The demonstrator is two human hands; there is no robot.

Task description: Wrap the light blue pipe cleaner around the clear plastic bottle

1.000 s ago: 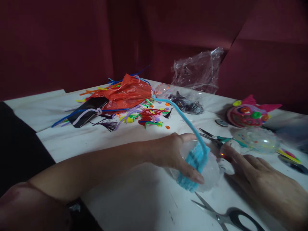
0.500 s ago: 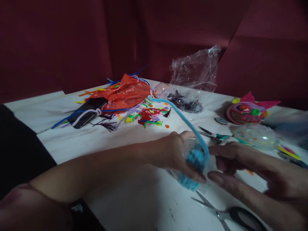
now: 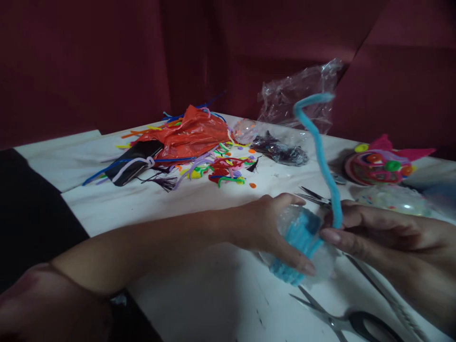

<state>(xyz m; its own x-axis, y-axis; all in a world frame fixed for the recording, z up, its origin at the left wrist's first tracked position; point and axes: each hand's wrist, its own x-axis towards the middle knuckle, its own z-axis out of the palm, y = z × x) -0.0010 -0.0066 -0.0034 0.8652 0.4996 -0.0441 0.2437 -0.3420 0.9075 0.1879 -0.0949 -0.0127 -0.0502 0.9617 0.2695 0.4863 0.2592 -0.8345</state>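
Left hand (image 3: 274,228) grips the clear ball (image 3: 313,256) w/ blue fuzzy wrap, near the table's (image 3: 199,294) front edge. Right hand (image 3: 377,237) was flat a sec ago; now it pinches the blue fuzzy stick (image 3: 320,152) & lifts it up, so wrapping goes on. Scissors (image 3: 338,320) lie just beside.

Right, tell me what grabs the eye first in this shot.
The light blue pipe cleaner stands out most, rising in a curve at centre right from where the right hand pinches it. Below it, the left hand holds a clear ball wrapped in blue coils. At the back left of the white table, an orange plastic bag lies among scattered coloured pipe cleaners.
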